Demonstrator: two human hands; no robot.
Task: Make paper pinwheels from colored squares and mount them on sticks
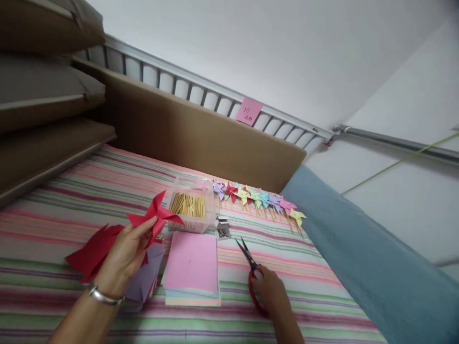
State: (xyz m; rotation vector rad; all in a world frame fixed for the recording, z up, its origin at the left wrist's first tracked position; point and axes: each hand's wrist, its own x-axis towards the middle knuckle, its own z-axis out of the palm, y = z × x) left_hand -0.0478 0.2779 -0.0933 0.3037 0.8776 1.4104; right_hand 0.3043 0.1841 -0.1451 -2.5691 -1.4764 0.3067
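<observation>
Red paper folded into a pinwheel (157, 208) sits in your left hand (124, 251), pinched between thumb and fingers; that grip is closed on it, holding it up just left of a clear plastic box (211, 203). Your right hand (269, 289) is on the near right, its grip closed around the red handles of the scissors (248, 254). Their dark blades are slightly parted and point far and to the left — you cannot tell whether they touch the striped cloth (308, 282) beneath.

Under and behind your left hand lie red sheets (93, 253) and lilac sheets (145, 277), partly hidden by it. A silver bracelet (104, 297) circles your left wrist. Between your two hands lies a paper stack (191, 262), pink on top, with pale blue and peach edges showing on the near side. Just beyond it stands the plastic box, filled with thin wooden sticks (188, 204). Beside its near right corner is a small open box (224, 233) with little metal pieces in it.

Farther right, a row of finished pinwheels (244, 195) on sticks lies along the far side — lilac, red, yellow, blue and pink among them. Behind that stands a cardboard panel (201, 136), in front of a white radiator (195, 94) bearing a pink note (249, 111).
</observation>
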